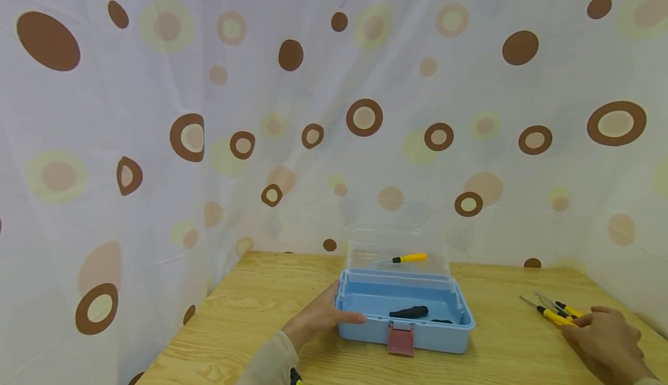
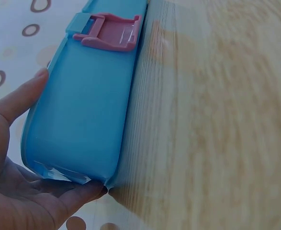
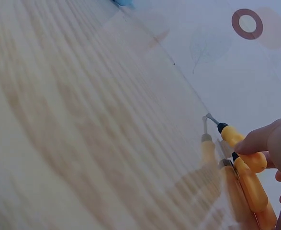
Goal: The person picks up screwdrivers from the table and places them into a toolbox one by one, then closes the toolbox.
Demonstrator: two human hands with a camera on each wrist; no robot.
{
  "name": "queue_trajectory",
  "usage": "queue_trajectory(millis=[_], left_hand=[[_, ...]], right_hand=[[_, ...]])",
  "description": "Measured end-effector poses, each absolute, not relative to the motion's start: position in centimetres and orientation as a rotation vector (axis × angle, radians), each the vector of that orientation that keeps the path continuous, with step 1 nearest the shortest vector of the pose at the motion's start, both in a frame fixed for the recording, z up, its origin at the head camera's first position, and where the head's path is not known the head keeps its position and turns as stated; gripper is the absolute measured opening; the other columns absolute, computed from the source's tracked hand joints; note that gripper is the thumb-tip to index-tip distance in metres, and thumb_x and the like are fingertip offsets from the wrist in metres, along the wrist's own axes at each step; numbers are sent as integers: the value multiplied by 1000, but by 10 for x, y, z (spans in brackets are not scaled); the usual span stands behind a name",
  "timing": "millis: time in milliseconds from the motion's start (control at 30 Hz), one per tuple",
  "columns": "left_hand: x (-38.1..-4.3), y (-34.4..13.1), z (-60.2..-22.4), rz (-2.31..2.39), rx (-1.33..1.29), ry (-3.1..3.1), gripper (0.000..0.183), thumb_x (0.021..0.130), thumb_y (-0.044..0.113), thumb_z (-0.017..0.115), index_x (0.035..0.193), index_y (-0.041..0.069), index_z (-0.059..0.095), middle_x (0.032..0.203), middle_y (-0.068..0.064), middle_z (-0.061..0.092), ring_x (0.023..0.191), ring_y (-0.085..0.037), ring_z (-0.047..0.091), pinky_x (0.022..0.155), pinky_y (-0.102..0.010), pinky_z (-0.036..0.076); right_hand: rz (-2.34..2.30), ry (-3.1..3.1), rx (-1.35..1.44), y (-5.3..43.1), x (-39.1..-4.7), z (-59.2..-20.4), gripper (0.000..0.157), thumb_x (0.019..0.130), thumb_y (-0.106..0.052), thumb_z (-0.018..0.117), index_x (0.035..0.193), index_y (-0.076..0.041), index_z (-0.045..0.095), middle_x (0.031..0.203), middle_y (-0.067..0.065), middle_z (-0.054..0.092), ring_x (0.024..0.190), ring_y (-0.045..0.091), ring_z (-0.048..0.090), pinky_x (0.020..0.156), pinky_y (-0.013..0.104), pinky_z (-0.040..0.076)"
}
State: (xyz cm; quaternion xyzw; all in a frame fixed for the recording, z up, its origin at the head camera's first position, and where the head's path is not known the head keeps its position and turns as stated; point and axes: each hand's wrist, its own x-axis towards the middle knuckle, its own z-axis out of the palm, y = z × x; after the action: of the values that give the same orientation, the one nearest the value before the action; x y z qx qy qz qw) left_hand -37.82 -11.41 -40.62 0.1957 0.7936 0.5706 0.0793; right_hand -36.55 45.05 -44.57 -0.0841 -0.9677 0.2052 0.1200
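Note:
A light-blue toolbox (image 1: 407,334) with a pink latch (image 2: 112,32) sits on the table, its clear lid (image 1: 365,257) swung back. My left hand (image 1: 326,309) holds the box's left end, thumb over the front rim and fingers round the side. Inside lies a black object (image 1: 409,312), with another dark piece partly hidden by the front wall. At the right, my right hand (image 1: 605,338) pinches the yellow handle of a screwdriver (image 3: 233,139) between thumb and finger. Other yellow-handled screwdrivers (image 3: 252,184) lie right beneath it; their shafts (image 1: 548,301) point back and left.
Another yellow-and-black screwdriver (image 1: 412,257) shows against the clear lid. The wooden table (image 1: 235,315) runs back to a white curtain (image 1: 396,83) patterned with brown circles, which also hangs along the left side.

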Motion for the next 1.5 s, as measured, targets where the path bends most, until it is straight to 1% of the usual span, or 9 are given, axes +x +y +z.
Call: queue_trajectory(millis=[167, 433, 567, 667, 733, 833, 1067, 1300, 1500], left_hand=[[-378, -114, -406, 1710, 600, 2374, 105, 86, 22, 87, 165, 13, 19, 157, -15, 42, 138, -40, 44, 114, -63, 30], [-377, -113, -406, 1699, 577, 2394, 106, 85, 25, 88, 165, 12, 20, 156, -17, 42, 137, -42, 45, 114, -65, 30], [-377, -114, -406, 1699, 576, 2392, 107, 85, 25, 88, 165, 12, 19, 156, -17, 42, 137, -42, 44, 114, -65, 30], [-377, -114, -406, 1709, 589, 2383, 107, 85, 25, 88, 165, 12, 19, 157, -17, 41, 138, -42, 43, 114, -64, 29], [-376, -115, -405, 1718, 600, 2376, 108, 85, 24, 89, 166, 13, 19, 158, -16, 40, 139, -42, 42, 115, -64, 29], [-376, -115, -405, 1735, 612, 2358, 109, 84, 23, 89, 166, 14, 18, 159, -15, 40, 140, -41, 42, 115, -63, 28], [-376, -114, -406, 1733, 603, 2349, 107, 85, 22, 88, 166, 15, 19, 158, -14, 41, 139, -41, 43, 114, -64, 30], [-379, -113, -407, 1725, 603, 2349, 106, 85, 22, 88, 166, 17, 19, 158, -13, 41, 138, -41, 44, 113, -65, 31], [-379, -113, -408, 1720, 588, 2364, 107, 85, 22, 88, 166, 17, 19, 158, -14, 41, 138, -42, 43, 113, -66, 30]], right_hand=[[669, -2718, -272, 449, -366, -446, 53, 92, -35, 71, 105, 17, 68, 136, 47, 35, 123, 63, 32, 90, 70, 26], [742, -2609, -257, 442, -362, -438, 40, 96, -26, 66, 99, 14, 71, 134, 48, 41, 123, 60, 34, 86, 69, 28], [806, -2608, -307, 440, -360, -433, 44, 99, -30, 65, 104, 13, 71, 140, 48, 34, 128, 62, 30, 92, 72, 28], [818, -2617, -332, 440, -361, -428, 51, 101, -37, 63, 108, 13, 70, 143, 48, 32, 130, 62, 30, 99, 73, 30], [826, -2626, -348, 440, -362, -424, 55, 102, -41, 62, 112, 13, 69, 144, 47, 31, 131, 63, 29, 101, 73, 32], [877, -2636, -379, 440, -360, -419, 59, 103, -44, 59, 116, 14, 67, 146, 47, 28, 135, 63, 25, 106, 72, 28], [928, -2604, -337, 441, -356, -413, 59, 106, -41, 55, 117, 16, 66, 147, 48, 26, 135, 65, 23, 105, 73, 28], [1094, -2563, -216, 436, -356, -404, 72, 108, -47, 50, 130, 22, 52, 156, 43, 13, 141, 66, 5, 109, 77, 14], [1143, -2582, -24, 424, -358, -391, 78, 109, -46, 49, 136, 27, 42, 157, 44, 9, 140, 68, 2, 104, 80, 17]])
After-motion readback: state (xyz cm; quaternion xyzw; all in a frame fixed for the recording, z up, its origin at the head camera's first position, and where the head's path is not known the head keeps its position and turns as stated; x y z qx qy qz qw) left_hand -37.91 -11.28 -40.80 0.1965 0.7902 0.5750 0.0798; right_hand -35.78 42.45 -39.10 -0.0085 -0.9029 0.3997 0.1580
